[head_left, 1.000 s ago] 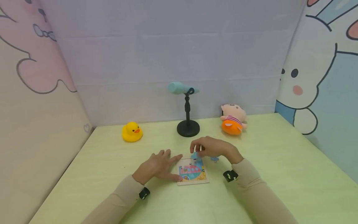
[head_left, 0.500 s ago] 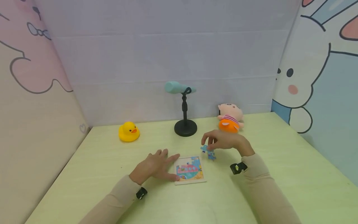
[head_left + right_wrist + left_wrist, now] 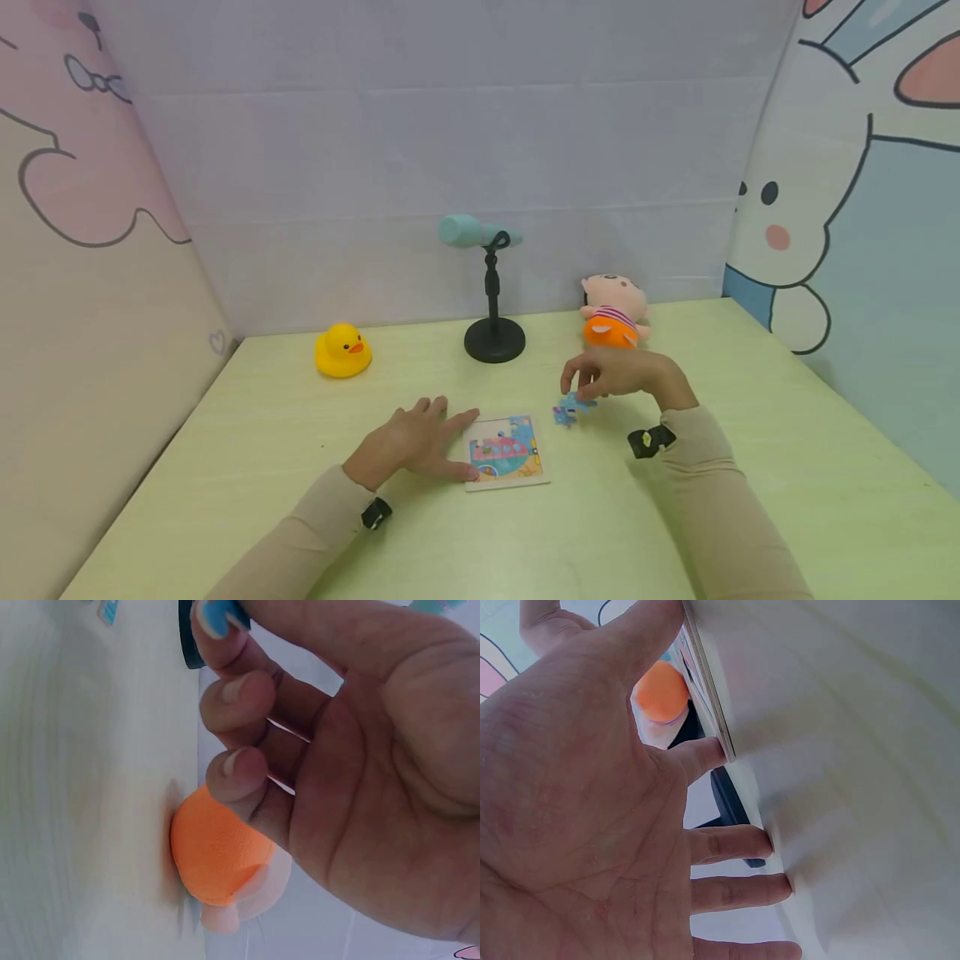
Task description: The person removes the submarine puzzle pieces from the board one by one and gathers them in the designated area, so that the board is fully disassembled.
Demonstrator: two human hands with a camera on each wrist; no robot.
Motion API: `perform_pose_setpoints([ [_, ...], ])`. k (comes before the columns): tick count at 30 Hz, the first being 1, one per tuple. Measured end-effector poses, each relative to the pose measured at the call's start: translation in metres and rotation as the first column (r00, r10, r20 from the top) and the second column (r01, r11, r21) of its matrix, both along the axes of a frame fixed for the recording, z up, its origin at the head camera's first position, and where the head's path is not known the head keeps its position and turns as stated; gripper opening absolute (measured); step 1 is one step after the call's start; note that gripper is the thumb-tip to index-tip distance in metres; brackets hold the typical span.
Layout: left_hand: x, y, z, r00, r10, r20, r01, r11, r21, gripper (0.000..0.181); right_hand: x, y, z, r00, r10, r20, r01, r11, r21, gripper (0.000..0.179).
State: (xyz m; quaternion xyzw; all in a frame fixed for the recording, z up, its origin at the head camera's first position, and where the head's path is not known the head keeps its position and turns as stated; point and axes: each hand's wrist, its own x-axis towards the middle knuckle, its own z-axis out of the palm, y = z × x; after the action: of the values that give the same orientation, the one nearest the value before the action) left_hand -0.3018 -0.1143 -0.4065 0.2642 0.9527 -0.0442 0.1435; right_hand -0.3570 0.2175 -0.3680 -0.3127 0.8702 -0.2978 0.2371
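Right wrist view crops the blue piece (image 3: 216,615) the right hand (image 3: 345,754) pinches.

- Worktop (image 3: 210,500), pale yellow-green, enclosed on three sides.
- Back wall (image 3: 450,150), greyish-lilac, horizontally creased.
- Left wall (image 3: 97,350), cream, printed with pink cartoon (image 3: 82,192).
- Right wall (image 3: 892,333), printed with white cartoon rabbit (image 3: 817,125).

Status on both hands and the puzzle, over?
Left grip spread, touching puzzle board. Right grip pinching blue piece. Board's upper left unfilled. Loose piece close by, nothing visibly blocking.
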Motion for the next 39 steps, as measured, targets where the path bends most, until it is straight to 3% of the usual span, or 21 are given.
perform_pose_setpoints([
  [11,-0.002,0.001,-0.001,1.000,-0.001,-0.001,0.001,1.000,-0.011,0.090,-0.004,0.007,-0.013,0.995,-0.061,0.083,0.056,0.997,0.054,0.015],
  [22,0.000,0.000,0.001,1.000,-0.009,-0.020,0.010,1.000,0.006,0.090,-0.006,0.018,-0.020,0.987,-0.117,0.114,0.110,0.991,0.073,0.013],
  [32,0.003,-0.002,-0.005,1.000,-0.006,-0.021,0.007,0.999,0.033,0.090,-0.007,0.019,-0.028,0.994,-0.083,0.077,0.077,0.994,0.074,0.011],
  [39,-0.001,-0.003,-0.008,0.998,-0.042,-0.056,0.043,0.999,0.009,0.091,-0.005,0.020,-0.022,0.994,-0.096,0.048,0.092,0.992,0.090,0.014],
])
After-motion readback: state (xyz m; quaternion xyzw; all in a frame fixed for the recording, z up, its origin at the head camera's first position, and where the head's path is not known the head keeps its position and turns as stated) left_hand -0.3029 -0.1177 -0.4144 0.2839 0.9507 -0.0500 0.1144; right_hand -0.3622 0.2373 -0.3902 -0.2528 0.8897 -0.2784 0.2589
